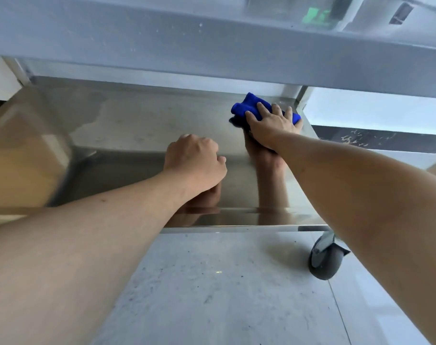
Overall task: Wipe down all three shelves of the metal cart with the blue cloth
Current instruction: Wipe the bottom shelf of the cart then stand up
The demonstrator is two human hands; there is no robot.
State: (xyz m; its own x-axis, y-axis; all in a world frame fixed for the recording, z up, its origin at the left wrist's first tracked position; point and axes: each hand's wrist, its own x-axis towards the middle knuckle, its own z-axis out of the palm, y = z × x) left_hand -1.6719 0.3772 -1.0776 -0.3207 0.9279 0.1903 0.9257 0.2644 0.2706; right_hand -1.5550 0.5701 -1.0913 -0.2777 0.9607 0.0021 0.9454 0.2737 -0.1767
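The cloth (255,105) lies bunched on the bottom shelf (142,125) of the cart, in its far right corner, close to the corner post (302,99). My right hand (271,125) presses it down with the fingers spread flat over it; I do not curl them around it. My left hand (194,163) is nearer to me than the cloth and to its left, clenched into a loose fist that holds nothing and rests with the knuckles on the same shelf. Above the cloth hangs the next shelf (212,51), of which I see only the underside and front edge. Below the front lip of the bottom shelf is the floor (212,282), and a wheel (325,260) stands under the near right corner.

I judge that I am on the lowest shelf, perhaps the last of the three. I cannot tell if the upper shelves are already clean. On this shelf a dull patch to the left of the cloth suggests that wiping remains there.
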